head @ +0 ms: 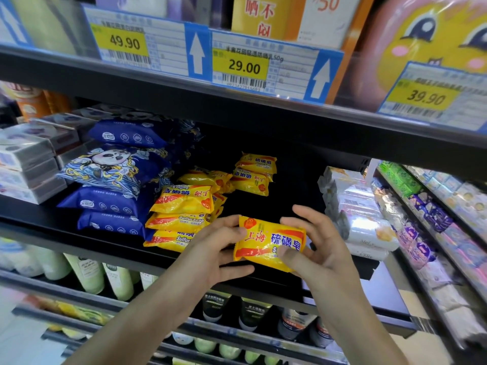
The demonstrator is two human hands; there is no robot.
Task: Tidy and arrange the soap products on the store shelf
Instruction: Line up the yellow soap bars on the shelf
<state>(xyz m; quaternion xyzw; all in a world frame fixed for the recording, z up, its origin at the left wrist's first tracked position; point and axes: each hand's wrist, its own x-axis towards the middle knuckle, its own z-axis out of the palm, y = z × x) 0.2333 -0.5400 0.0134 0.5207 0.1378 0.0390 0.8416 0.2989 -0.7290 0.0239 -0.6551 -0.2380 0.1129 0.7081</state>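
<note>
Yellow plastic wrap covers the soap bar [268, 243] held just above the front edge of the black shelf [79, 233]. The left hand [210, 248] pinches its left end; the right hand [313, 241] grips the right end, thumb on the printed face and fingers curled behind. It looks light, firm inside, slick outside, so holding it by the short ends seems safest. More yellow bars lie stacked [179, 222] near the front edge, and others [254, 173] sit toward the back.
</note>
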